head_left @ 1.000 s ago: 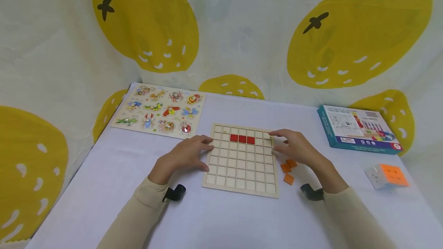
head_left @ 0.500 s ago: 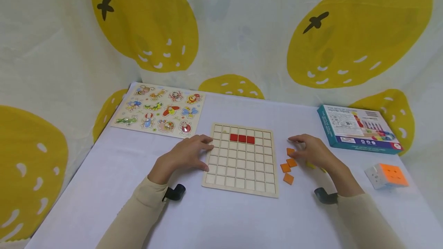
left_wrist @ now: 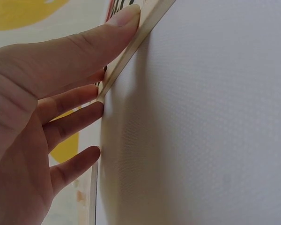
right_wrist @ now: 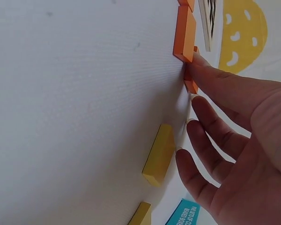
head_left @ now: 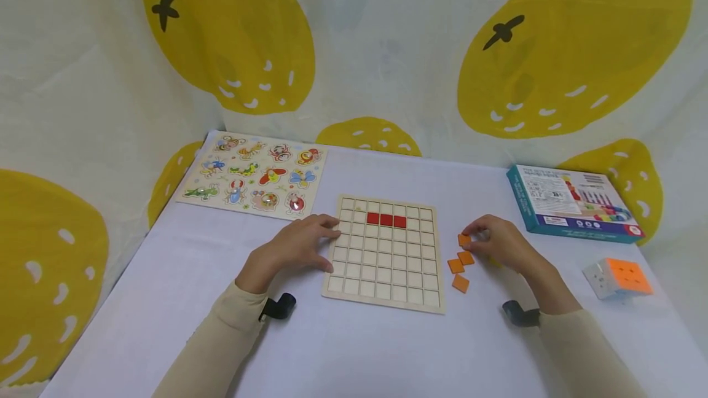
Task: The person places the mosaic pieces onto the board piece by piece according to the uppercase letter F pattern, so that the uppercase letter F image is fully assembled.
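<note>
A wooden grid board lies on the table, with three red square tiles side by side in its second row. My left hand rests at the board's left edge, fingers spread; in the left wrist view its thumb touches the rim. To the right of the board, my right hand pinches an orange square tile between thumb and forefinger, the tile down at the table. More orange tiles lie just nearer. In the right wrist view, yellow tiles lie below that hand.
An insect picture puzzle lies at the back left. At the back right is a teal-edged box, with a puzzle cube in front of it. A fruit-print curtain hangs behind the white table.
My right hand has left the board's right edge, moved right, and taken hold of the farthest orange tile. My left hand stays at the board's left edge.
</note>
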The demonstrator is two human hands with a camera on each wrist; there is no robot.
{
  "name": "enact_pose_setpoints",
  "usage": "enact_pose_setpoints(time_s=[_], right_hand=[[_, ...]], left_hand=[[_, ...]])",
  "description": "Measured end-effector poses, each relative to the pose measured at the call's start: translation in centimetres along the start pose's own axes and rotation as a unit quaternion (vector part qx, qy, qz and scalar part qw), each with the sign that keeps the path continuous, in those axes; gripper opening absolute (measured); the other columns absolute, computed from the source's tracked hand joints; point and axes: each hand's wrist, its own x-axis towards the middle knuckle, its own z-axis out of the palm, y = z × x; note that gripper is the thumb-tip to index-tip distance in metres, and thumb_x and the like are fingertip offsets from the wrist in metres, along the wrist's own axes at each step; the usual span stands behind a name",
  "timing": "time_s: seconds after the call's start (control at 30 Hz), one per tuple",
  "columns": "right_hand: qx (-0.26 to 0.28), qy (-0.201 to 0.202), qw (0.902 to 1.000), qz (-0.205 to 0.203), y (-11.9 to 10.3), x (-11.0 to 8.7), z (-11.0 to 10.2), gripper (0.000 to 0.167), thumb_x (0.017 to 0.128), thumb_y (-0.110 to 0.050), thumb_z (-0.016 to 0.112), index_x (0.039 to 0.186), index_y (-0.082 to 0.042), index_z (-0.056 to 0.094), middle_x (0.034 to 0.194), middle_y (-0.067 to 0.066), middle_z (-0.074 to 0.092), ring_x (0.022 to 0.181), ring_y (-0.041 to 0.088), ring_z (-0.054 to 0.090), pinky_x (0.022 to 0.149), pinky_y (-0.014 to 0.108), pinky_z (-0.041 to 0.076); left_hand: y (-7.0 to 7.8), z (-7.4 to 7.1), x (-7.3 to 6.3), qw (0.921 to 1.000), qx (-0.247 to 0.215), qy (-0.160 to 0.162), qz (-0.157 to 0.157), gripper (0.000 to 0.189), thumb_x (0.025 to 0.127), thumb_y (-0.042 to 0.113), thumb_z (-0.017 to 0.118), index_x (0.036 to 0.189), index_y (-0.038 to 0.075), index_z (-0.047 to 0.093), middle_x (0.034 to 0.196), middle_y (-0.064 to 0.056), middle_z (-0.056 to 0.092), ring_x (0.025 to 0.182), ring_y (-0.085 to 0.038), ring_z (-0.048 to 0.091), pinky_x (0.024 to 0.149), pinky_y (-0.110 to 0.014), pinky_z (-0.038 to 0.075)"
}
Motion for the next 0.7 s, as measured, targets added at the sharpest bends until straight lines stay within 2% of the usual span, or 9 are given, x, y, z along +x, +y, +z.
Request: enact_pose_setpoints(time_s=[0.43, 0.7], right_hand=[[-0.003, -0.003, 0.9998, -0.018, -0.37, -0.17, -0.01, 0.028, 0.091, -0.017, 0.076, 0.118, -0.008, 0.071, 0.116, 0.015, 0.068, 0.108, 0.029, 0.058, 0.098, 0.049, 0.057], [-0.003, -0.013, 0.9996, -0.027, -0.34, -0.27, -0.01, 0.030, 0.091, -0.016, 0.075, 0.119, -0.007, 0.071, 0.116, 0.016, 0.070, 0.105, 0.028, 0.062, 0.087, 0.036, 0.061]], left_hand=[[-0.03, 0.21, -0.10, 1.0000, -0.002, -0.001, -0.006, 0.078, 0.073, 0.039, 0.091, 0.141, 0.015, 0.062, 0.158, -0.003, 0.048, 0.149, -0.028, 0.043, 0.118, -0.051, 0.041], [0.00, 0.15, -0.16, 1.0000, 0.000, 0.004, -0.009, 0.078, 0.073, 0.039, 0.091, 0.141, 0.015, 0.062, 0.158, -0.002, 0.049, 0.149, -0.027, 0.043, 0.119, -0.050, 0.040]])
